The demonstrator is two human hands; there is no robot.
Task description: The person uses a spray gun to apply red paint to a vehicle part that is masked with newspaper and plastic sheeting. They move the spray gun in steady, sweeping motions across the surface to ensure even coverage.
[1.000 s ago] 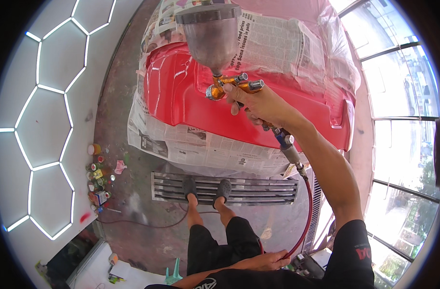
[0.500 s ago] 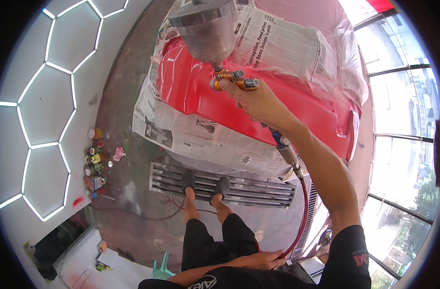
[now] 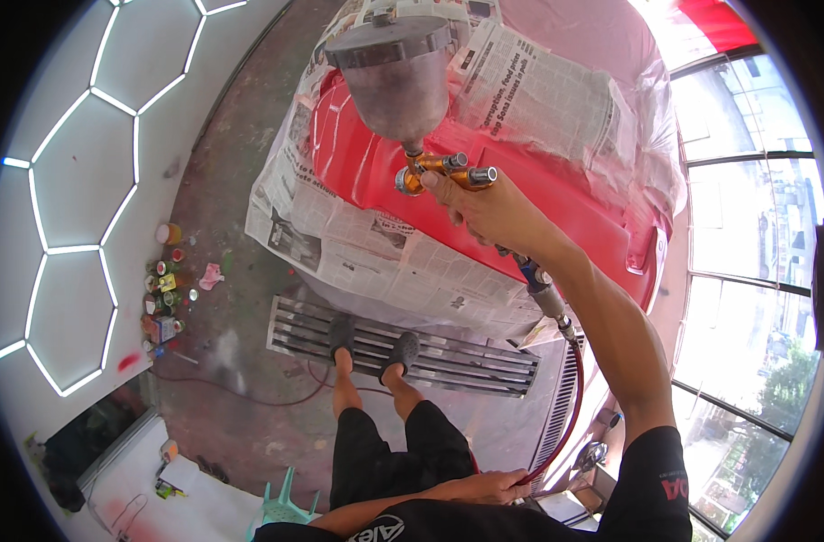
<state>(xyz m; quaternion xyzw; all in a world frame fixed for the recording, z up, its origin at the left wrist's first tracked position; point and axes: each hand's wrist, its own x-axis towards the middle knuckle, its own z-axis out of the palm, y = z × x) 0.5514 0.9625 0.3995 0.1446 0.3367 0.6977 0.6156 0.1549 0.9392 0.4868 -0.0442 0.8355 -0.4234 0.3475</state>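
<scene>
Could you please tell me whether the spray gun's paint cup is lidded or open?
Lidded: a grey lid covers the top of the paint cup, which sits above the spray gun in the right hand.

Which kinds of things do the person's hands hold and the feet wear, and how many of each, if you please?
Gold-and-grey metal spray gun with a round grey cup, in the right hand: 1
Slim red flexible hose, in the left hand: 1
Dark grey perforated clogs, worn: 2
Total: 4
</scene>
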